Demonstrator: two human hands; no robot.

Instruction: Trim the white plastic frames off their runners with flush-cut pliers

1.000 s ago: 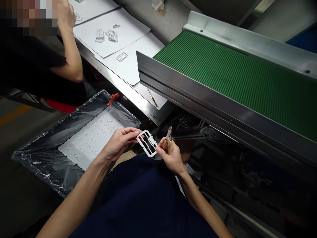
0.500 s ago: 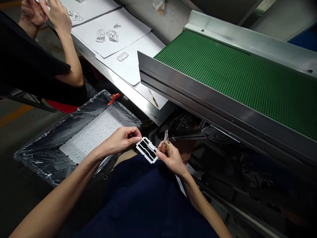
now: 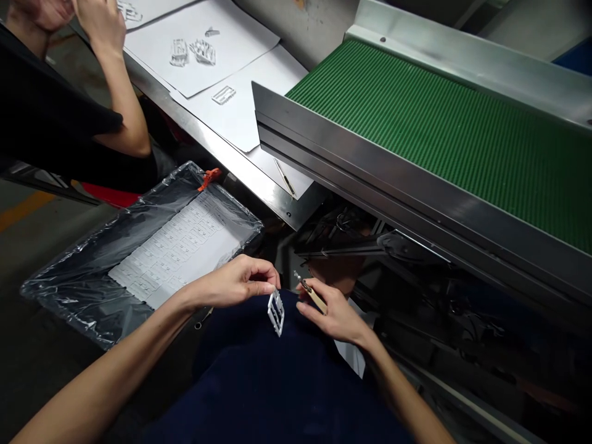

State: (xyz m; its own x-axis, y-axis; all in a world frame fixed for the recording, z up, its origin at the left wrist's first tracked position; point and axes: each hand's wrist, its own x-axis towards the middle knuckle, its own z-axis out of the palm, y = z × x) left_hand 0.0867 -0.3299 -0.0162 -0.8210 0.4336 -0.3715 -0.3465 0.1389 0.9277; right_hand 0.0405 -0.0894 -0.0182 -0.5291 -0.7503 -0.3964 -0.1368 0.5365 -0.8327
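Observation:
Between the thumb and fingers of my left hand (image 3: 243, 280) hangs a white plastic frame (image 3: 276, 314) with slots through it, turned nearly edge-on and pinched at its top. My right hand (image 3: 330, 308) is closed around a pair of nippers (image 3: 315, 300) with tan handles, their metal jaws pointing up and left. The nippers are apart from the frame. Below both hands is my dark blue clothing. Left of my hands stands a crate lined with clear plastic (image 3: 78, 265), holding rows of flat white pieces (image 3: 166, 246) on a white sheet.
A green ribbed conveyor belt (image 3: 416, 129) with metal side walls runs at the right. White paper (image 3: 254, 46) covers the metal bench, bearing white frames (image 3: 224, 95), several in piles, and a pen-like tool (image 3: 283, 177). At upper left is a co-worker's arm (image 3: 124, 105).
My right hand has let go of the frame and moved right and slightly down with the nippers. In my left hand the frame has tilted to hang nearly edge-on.

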